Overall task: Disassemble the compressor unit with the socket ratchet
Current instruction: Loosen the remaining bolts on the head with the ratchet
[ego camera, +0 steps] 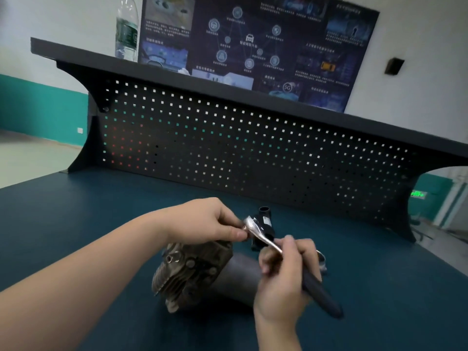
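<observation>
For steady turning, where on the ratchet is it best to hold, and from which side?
Probably the dark handle of the ratchet, taken from its near, lower end: it is thick, while the shaft toward the head is thin. The right hand grips there; the left hand pinches the head.

A dark teal work surface (76, 224) is backed by a black perforated panel (228, 153), through whose square holes light and colour are seen. The panel is topped by a black shelf (177, 72), carried on curved side brackets. A clear plastic water bottle (126, 29) with a green label is stood on the shelf at the left. Behind it, a large dark poster (266, 41) with diagrams and text is fixed to a white wall (417, 59). A small dark box (393, 65) is mounted on the wall to the right of the poster. A teal band (38, 107) is painted along the wall's lower part, above a pale floor (30, 158). A green lit sign (417, 194) is seen at the far right.
</observation>
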`<state>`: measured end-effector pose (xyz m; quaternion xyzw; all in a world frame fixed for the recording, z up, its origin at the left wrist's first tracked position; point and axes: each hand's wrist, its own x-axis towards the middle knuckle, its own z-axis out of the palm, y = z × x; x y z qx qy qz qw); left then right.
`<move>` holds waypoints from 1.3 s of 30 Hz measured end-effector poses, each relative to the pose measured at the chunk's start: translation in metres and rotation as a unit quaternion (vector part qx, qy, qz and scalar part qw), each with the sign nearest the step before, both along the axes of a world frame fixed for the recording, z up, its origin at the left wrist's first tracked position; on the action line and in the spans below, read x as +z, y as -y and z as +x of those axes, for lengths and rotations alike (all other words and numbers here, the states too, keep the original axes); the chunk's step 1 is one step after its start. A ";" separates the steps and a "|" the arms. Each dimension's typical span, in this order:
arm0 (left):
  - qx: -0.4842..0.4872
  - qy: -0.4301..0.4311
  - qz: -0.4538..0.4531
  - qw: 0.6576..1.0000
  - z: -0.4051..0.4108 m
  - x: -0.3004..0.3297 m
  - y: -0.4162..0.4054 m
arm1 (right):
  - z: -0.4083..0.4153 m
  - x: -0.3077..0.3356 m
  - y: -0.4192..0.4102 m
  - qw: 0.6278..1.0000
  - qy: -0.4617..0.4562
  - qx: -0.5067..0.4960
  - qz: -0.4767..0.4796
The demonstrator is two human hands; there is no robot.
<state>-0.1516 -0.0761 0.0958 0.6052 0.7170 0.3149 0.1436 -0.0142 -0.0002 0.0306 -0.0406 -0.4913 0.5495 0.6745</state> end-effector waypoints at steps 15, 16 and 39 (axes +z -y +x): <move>0.025 0.004 0.018 1.000 0.001 -0.001 0.001 | -0.005 -0.006 0.004 0.974 0.061 -0.162 0.148; 0.015 0.011 0.012 1.000 0.000 0.000 0.001 | -0.004 -0.001 0.003 0.985 0.055 -0.130 0.102; 0.011 0.026 -0.011 1.000 0.003 0.005 0.004 | 0.000 0.010 0.002 0.967 -0.042 0.161 -0.195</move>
